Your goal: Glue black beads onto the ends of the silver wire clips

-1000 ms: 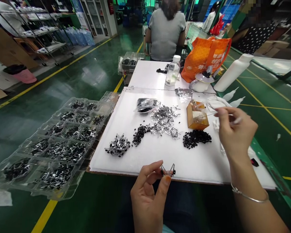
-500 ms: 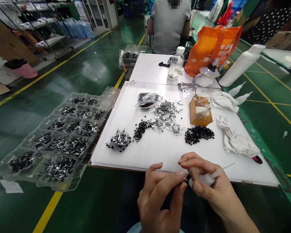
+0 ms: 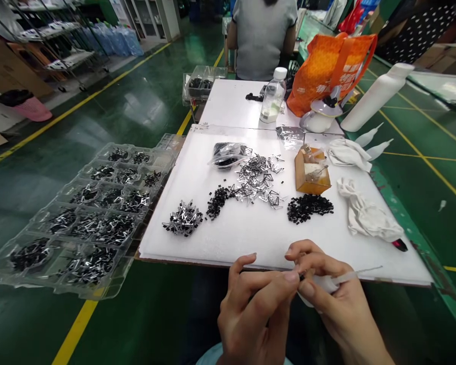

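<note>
Close to the table's front edge, my left hand (image 3: 256, 309) pinches with thumb and forefinger at a small black piece (image 3: 301, 277), mostly hidden by the fingertips. My right hand (image 3: 336, 299) meets it there, thumb and forefinger closed at the same piece. In that right hand also lies a white squeeze bottle (image 3: 327, 284) with a thin needle tip pointing right. Beyond the hands is a heap of small black pieces (image 3: 310, 208), with a second one (image 3: 218, 203) farther left. Bent metal clips (image 3: 258, 177) are spread behind, and metal clips with black ends (image 3: 184, 218) form a pile at left.
A compartment tray (image 3: 87, 223) of clips stands left of the table. On the table are a plastic bag (image 3: 228, 154), a small wooden box (image 3: 312, 172), white gloves (image 3: 368, 213), a clear bottle (image 3: 273, 96) and an orange bag (image 3: 330, 71). A person (image 3: 264, 40) sits ahead.
My fingertips have closed farther over the small black piece, which shows less now. The squeeze bottle's needle has swung lower and to the right. The view has shifted slightly.
</note>
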`<state>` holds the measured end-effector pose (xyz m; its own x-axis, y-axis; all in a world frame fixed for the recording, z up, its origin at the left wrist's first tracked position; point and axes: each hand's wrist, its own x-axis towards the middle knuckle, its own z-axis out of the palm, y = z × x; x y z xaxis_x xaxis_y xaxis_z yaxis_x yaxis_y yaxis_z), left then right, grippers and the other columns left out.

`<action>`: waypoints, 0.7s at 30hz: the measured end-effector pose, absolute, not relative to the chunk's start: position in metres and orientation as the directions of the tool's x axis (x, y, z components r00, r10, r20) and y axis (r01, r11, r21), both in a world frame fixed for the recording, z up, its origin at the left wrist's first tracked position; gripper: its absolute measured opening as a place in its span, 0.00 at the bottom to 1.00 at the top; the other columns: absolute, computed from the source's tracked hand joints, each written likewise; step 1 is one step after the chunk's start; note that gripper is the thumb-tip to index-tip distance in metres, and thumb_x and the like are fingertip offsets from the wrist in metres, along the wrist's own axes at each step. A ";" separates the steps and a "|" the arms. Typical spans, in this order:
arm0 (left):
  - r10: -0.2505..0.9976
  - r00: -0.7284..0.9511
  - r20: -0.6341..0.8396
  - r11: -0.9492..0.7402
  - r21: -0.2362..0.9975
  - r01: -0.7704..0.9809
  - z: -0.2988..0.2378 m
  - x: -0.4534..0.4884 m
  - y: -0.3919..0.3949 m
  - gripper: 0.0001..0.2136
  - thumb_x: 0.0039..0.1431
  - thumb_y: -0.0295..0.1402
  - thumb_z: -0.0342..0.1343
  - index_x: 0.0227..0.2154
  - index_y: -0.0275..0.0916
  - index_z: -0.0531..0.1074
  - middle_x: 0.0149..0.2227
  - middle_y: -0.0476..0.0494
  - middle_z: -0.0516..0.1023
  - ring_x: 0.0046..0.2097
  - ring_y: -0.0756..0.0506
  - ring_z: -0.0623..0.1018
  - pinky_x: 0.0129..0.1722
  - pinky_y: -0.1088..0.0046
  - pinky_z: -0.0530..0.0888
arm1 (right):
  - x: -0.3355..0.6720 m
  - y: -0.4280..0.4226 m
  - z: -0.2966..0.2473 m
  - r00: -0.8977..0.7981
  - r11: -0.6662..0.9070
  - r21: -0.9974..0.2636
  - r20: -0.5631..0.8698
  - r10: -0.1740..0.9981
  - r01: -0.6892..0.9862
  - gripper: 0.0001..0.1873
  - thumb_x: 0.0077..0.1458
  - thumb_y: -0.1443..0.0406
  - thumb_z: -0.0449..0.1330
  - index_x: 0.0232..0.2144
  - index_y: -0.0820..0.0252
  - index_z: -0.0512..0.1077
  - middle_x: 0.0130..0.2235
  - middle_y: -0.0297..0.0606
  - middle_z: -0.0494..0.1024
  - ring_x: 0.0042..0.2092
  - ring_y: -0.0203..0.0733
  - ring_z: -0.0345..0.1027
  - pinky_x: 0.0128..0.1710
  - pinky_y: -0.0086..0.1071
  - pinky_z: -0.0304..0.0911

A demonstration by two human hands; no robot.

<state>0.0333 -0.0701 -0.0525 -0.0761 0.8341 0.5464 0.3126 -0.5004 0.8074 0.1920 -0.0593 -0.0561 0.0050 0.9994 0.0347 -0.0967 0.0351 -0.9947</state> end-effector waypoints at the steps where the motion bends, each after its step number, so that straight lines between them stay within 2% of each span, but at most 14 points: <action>1: 0.834 -0.077 0.546 -0.501 0.809 0.307 -0.052 0.033 -0.070 0.23 0.60 0.17 0.64 0.52 0.50 0.80 0.37 0.52 0.88 0.32 0.49 0.86 0.59 0.60 0.78 | 0.192 -0.059 -0.056 -0.001 0.031 -0.994 0.031 1.000 -0.101 0.03 0.57 0.60 0.72 0.35 0.49 0.84 0.39 0.40 0.78 0.39 0.39 0.73 0.33 0.25 0.70; 6: 0.823 -0.099 0.559 -0.511 0.806 0.297 -0.051 0.035 -0.068 0.21 0.59 0.17 0.64 0.49 0.48 0.80 0.36 0.52 0.88 0.32 0.50 0.86 0.59 0.64 0.77 | 0.192 -0.060 -0.057 0.016 0.054 -0.996 0.053 0.998 -0.067 0.03 0.57 0.59 0.72 0.33 0.50 0.84 0.39 0.40 0.79 0.37 0.39 0.74 0.32 0.26 0.69; 10: 0.816 -0.084 0.572 -0.529 0.797 0.293 -0.057 0.036 -0.067 0.21 0.58 0.16 0.64 0.50 0.46 0.79 0.36 0.51 0.88 0.32 0.51 0.85 0.59 0.66 0.76 | 0.193 -0.062 -0.060 0.078 0.097 -0.995 0.099 0.992 0.035 0.04 0.57 0.59 0.72 0.34 0.51 0.84 0.40 0.42 0.80 0.39 0.40 0.76 0.34 0.26 0.73; 13: 0.823 -0.109 0.557 -0.507 0.808 0.300 -0.063 0.039 -0.067 0.21 0.59 0.17 0.63 0.51 0.47 0.79 0.37 0.51 0.88 0.32 0.50 0.84 0.59 0.64 0.76 | 0.196 -0.063 -0.063 0.110 0.128 -0.982 0.143 0.983 0.137 0.05 0.56 0.59 0.73 0.34 0.52 0.84 0.41 0.42 0.82 0.41 0.42 0.79 0.38 0.26 0.75; 17: 0.836 -0.143 0.531 -0.477 0.830 0.290 -0.065 0.043 -0.066 0.18 0.59 0.20 0.64 0.48 0.47 0.79 0.33 0.50 0.87 0.30 0.49 0.85 0.54 0.64 0.79 | 0.201 -0.060 -0.072 0.103 0.203 -0.950 0.233 0.967 0.239 0.06 0.54 0.58 0.73 0.33 0.51 0.85 0.38 0.42 0.84 0.41 0.45 0.82 0.37 0.26 0.77; 21: 0.844 -0.150 0.515 -0.442 0.827 0.348 -0.067 0.035 -0.062 0.14 0.61 0.23 0.65 0.47 0.47 0.79 0.32 0.50 0.86 0.31 0.47 0.85 0.50 0.65 0.82 | 0.213 -0.059 -0.096 0.069 0.217 -0.933 0.246 0.967 0.288 0.12 0.51 0.57 0.74 0.39 0.50 0.87 0.42 0.44 0.86 0.42 0.50 0.83 0.37 0.29 0.78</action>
<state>0.0349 -0.0619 -0.0667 -0.1497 0.8443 0.5146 0.3480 -0.4421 0.8267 0.2134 -0.0592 -0.0962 0.0688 0.9667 0.2464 0.2882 0.2172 -0.9326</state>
